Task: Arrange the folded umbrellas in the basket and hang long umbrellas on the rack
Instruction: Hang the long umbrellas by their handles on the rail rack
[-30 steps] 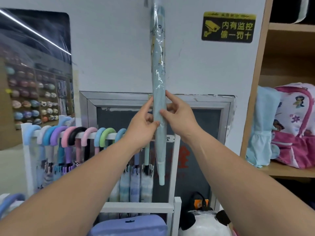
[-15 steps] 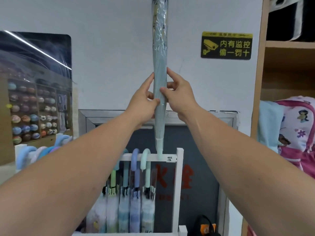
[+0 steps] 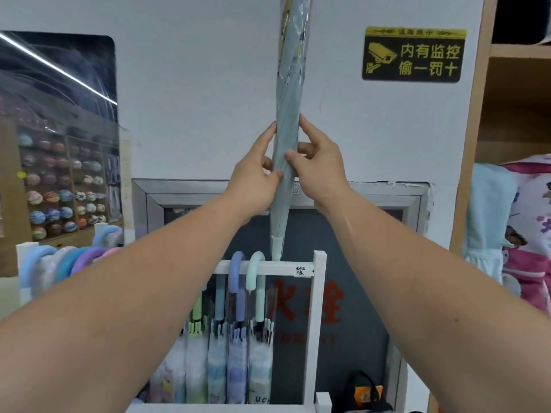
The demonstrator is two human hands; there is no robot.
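Both hands pinch the long umbrella (image 3: 290, 93) about its middle: the left hand (image 3: 256, 171) has thumb and curled fingers closed on the folded cloth, and the right hand (image 3: 319, 168) grips it from the other side with its forefinger stretched up the cloth. A second ago the umbrella's tip hung well below the top rail (image 3: 286, 268) of the rack (image 3: 317, 308); it has since been lifted, and the tip now stands just above the rail near its right end, beside the mint hook (image 3: 256, 269) and the blue hook (image 3: 237, 272). The handle is out of sight past the upper edge. The lift probably serves to clear the rail so the umbrella can drop until its handle catches; hanging is not yet done. No basket shows. Behind the rack stand a white wall (image 3: 193, 99) with a yellow-and-black sign (image 3: 413, 53) and a dark framed panel (image 3: 357, 263); wooden shelving (image 3: 474, 144) with a pink backpack (image 3: 533, 234) lies to the right.
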